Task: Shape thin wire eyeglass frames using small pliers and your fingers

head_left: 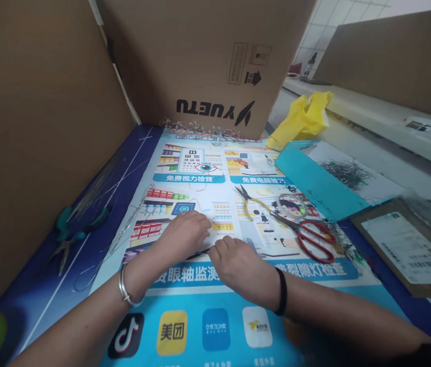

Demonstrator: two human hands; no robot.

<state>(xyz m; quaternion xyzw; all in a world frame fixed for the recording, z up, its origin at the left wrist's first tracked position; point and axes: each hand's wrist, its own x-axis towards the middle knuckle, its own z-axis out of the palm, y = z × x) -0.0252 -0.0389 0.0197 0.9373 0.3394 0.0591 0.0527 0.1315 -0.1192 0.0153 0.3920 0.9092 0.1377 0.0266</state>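
Observation:
My left hand [185,234], with a silver bangle at its wrist, is closed with fingertips pressed together over the printed sheet [200,300]. Close beside it, my right hand [238,262] is curled shut, a black band [281,291] round the wrist. Whatever the fingers hold is hidden or too thin to name; a fine wire-like line shows by the left fingertips. Beyond the right hand lie yellow-handled pliers [252,204] and red-handled scissors [317,242]. A clear ring-shaped coil [292,205] sits near the scissors. Teal-handled pliers [71,232] and thin wires [129,221] lie to the left.
Tall cardboard panels [200,56] wall off the back and left. Wire scraps [208,128] line the back panel's foot. At right are a blue box [309,181] holding a dark wire pile [343,173], a yellow bag [301,118] and a labelled brown package [399,247].

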